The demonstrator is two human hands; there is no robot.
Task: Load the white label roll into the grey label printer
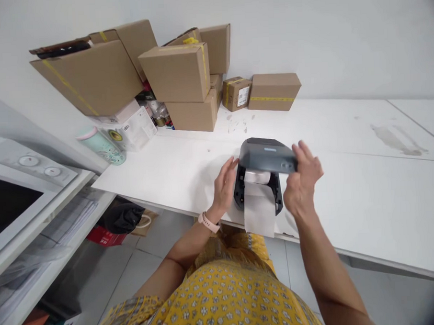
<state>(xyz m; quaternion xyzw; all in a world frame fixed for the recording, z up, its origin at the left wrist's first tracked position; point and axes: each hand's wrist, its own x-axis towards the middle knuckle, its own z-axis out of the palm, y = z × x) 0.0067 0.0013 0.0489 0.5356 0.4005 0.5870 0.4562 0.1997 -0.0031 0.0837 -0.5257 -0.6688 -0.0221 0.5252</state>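
A dark grey label printer (239,192) stands at the front edge of the white table, its lid (265,155) raised part way. Inside sits a white label roll (257,176), and a strip of label paper (259,211) runs out over the front, past the table edge. My right hand (304,178) grips the lid's right corner, thumb below and fingers behind it. Along the printer's left side lies my left hand (225,187), fingers stretched out, fingertips at the lid's left edge; whether they press on it I cannot tell.
Cardboard boxes (177,73) are stacked at the back left, with two smaller boxes (273,90) by the wall. A mint tumbler (103,146) stands beside a white carton (136,130). On a shelf unit at the left is a white microwave (41,175). Stains mark the table (365,189).
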